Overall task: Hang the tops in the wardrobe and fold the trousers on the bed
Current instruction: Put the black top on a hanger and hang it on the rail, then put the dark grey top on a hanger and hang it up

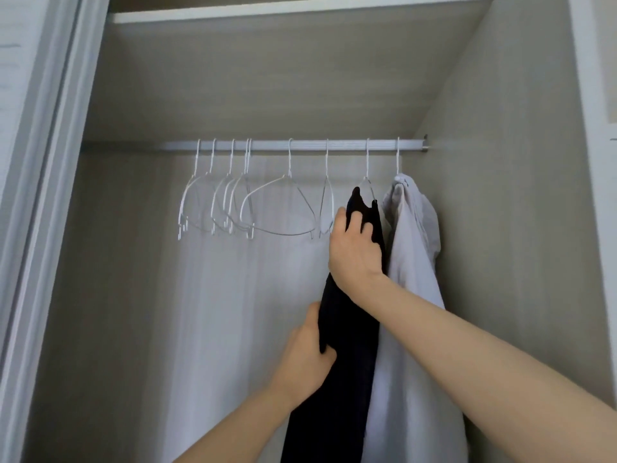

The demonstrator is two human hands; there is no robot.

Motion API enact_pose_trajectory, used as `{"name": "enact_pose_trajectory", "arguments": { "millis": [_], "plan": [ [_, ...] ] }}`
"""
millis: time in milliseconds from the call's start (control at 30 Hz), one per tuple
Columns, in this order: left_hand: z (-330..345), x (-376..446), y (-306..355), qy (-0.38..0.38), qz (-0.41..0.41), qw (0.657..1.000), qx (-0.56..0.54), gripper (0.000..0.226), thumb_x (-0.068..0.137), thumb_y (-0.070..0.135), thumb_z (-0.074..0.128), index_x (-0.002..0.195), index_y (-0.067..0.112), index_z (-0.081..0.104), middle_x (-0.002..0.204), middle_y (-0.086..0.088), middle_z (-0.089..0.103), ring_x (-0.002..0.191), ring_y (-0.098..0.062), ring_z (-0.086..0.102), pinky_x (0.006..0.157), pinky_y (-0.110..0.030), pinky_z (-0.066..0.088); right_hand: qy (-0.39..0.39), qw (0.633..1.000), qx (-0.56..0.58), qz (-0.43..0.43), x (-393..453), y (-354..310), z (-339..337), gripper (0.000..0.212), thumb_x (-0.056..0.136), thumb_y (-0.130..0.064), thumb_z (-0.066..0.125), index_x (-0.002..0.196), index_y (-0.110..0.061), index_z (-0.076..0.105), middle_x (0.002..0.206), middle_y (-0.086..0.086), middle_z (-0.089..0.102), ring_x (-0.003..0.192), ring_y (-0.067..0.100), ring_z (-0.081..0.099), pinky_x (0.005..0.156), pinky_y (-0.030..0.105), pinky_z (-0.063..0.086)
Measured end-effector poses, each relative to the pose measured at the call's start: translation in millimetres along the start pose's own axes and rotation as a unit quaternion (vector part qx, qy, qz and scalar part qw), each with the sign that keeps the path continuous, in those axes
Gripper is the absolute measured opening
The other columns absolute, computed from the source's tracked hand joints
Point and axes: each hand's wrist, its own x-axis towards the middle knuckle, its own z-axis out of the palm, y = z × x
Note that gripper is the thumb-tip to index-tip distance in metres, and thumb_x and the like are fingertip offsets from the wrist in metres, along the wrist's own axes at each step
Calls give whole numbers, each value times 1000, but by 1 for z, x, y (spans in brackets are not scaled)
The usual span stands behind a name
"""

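I am gripping the dark top (350,345) near its shoulder with my right hand (354,252), fingers curled over the cloth, while my left hand (309,359) is pinching its edge lower down. It is hanging from a thin white wire hanger (368,175) on the ribbed metal rail (300,145) (just beside a pale, creased top (414,248)). Seven more hangers (233,208) are hanging bare to the left.
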Motion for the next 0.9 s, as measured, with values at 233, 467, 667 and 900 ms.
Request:
{"name": "enact_pose_trajectory", "arguments": {
  "millis": [233, 467, 667, 900],
  "plan": [
    [-19, -72, 2, -22, -43, 999, -13, 51, 92, 2, 53, 136, 23, 40, 107, 13, 62, 90, 6, 61, 77, -12, 51, -48, 997, 35, -56, -81, -8, -33, 64, 98, -30, 41, 150, -6, 12, 140, 14, 35, 117, 30, 43, 80, 38, 53],
    [-49, -180, 7, -70, -160, 985, -4, 49, 92, 5, 55, 135, 25, 40, 96, 0, 60, 59, -6, 64, 62, -19, 52, -143, 976, 98, -129, -204, -25, -89, 57, 99, -25, 38, 148, -4, 19, 136, 13, 41, 116, 28, 45, 89, 37, 48],
    [-78, -293, 38, -46, -223, 973, 35, 31, 92, 1, 51, 115, 20, 57, 95, -5, 67, 68, -23, 68, 58, -22, 52, -256, 931, 193, -175, -309, -48, -129, 53, 101, -31, 35, 147, -7, 22, 136, 10, 42, 123, 27, 42, 95, 35, 45],
    [-114, -430, 89, 6, -289, 946, 148, 19, 99, 23, 49, 114, 32, 57, 90, 9, 65, 76, -8, 64, 76, -28, 54, -386, 807, 400, -201, -417, -94, -168, 51, 100, -35, 38, 146, -18, 24, 140, 2, 43, 126, 18, 39, 100, 33, 40]
  ]
}}
